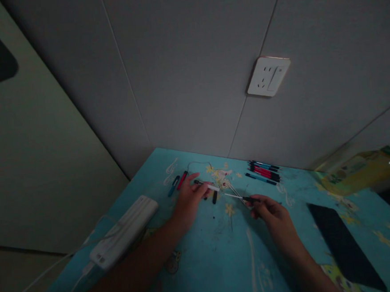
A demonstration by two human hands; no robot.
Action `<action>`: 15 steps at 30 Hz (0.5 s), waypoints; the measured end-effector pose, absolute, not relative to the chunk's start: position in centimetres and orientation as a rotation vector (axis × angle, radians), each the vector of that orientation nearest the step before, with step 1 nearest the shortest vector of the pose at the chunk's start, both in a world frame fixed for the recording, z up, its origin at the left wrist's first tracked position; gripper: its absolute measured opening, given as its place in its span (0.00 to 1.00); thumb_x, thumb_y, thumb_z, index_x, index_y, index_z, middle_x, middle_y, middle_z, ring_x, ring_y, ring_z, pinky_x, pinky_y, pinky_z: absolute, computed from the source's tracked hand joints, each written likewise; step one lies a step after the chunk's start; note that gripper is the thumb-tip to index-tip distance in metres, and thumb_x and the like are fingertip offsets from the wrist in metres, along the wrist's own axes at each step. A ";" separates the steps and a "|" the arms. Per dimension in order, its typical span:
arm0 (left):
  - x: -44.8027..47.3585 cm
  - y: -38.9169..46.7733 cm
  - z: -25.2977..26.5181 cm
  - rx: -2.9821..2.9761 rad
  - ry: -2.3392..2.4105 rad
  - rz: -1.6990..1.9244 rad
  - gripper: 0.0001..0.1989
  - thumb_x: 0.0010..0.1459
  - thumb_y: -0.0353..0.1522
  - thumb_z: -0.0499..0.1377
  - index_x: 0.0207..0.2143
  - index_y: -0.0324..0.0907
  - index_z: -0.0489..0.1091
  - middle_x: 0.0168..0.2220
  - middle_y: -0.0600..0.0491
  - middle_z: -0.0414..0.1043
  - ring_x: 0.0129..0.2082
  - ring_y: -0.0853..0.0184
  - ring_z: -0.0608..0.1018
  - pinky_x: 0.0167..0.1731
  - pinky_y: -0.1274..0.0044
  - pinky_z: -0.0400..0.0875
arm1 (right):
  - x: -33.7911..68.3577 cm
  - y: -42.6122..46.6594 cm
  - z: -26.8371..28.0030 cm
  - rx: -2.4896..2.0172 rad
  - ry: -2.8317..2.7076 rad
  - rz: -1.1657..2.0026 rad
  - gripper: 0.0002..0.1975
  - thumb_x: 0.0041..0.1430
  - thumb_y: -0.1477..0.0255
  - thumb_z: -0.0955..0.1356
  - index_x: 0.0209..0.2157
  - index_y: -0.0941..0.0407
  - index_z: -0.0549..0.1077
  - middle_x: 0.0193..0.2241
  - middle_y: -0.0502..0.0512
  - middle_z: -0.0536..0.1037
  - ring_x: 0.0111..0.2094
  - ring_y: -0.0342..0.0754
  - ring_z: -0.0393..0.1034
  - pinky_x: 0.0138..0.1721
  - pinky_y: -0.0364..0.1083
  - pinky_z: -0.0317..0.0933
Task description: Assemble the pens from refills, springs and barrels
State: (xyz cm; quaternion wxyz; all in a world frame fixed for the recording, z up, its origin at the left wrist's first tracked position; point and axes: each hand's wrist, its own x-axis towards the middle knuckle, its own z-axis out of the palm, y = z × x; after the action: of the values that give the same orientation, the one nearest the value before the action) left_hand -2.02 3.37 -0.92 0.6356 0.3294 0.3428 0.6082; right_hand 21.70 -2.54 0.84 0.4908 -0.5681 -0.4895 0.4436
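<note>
My left hand [192,194] is closed around a white and black pen barrel [212,187], its white end pointing right. My right hand [268,210] pinches a black pen part with a thin white refill [232,196] that points left. The refill's tip is a short way from the barrel, apart from it. Just below the barrel lies a small black pen cap [215,197]. Beside my left hand rest a red pen cap [182,180] and a blue pen cap [174,186]. Thin pale sticks [233,188] lie behind the refill; dim light hides their kind.
Several blue, red and black pens [263,172] lie in a row near the wall. A white power strip [124,233] with cables sits at left. To the right are a dark flat slab [345,244] and a bottle of yellow liquid [362,172]. A socket [268,76] is on the wall.
</note>
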 end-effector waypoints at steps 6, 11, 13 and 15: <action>-2.2 4.0 -0.7 0.315 0.644 1.420 0.10 0.55 0.23 0.62 0.40 0.38 0.70 0.33 0.50 0.77 0.34 0.70 0.80 0.37 0.80 0.75 | 21.6 -2.4 0.1 -1.444 -1.267 1.008 0.16 0.58 0.63 0.68 0.43 0.59 0.74 0.35 0.59 0.81 0.29 0.48 0.72 0.33 0.47 0.65; -2.5 3.8 0.2 0.183 0.553 1.380 0.08 0.60 0.22 0.57 0.41 0.35 0.72 0.33 0.48 0.76 0.32 0.72 0.79 0.32 0.84 0.76 | 20.9 -3.0 -0.6 -1.568 -1.614 0.780 0.13 0.61 0.67 0.65 0.45 0.55 0.75 0.36 0.55 0.80 0.34 0.50 0.73 0.37 0.47 0.65; -2.6 3.7 0.5 0.174 0.530 1.378 0.08 0.61 0.22 0.57 0.41 0.35 0.72 0.34 0.48 0.76 0.32 0.72 0.79 0.32 0.84 0.77 | 20.6 -3.3 -0.7 -1.624 -1.735 0.680 0.13 0.60 0.69 0.64 0.45 0.54 0.75 0.36 0.54 0.80 0.33 0.50 0.73 0.36 0.47 0.65; -2.7 3.5 0.6 0.177 0.506 1.367 0.08 0.61 0.23 0.56 0.42 0.35 0.72 0.34 0.48 0.76 0.33 0.71 0.79 0.31 0.83 0.77 | 20.5 -3.4 -0.8 -1.660 -1.821 0.607 0.13 0.60 0.70 0.64 0.45 0.53 0.74 0.38 0.54 0.79 0.36 0.50 0.74 0.38 0.47 0.65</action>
State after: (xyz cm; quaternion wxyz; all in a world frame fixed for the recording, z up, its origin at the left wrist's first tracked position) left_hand -2.67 3.52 0.62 0.7425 0.0807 0.2311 0.6236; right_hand 20.50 -3.44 -0.81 0.2974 -0.6245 -0.6852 0.2284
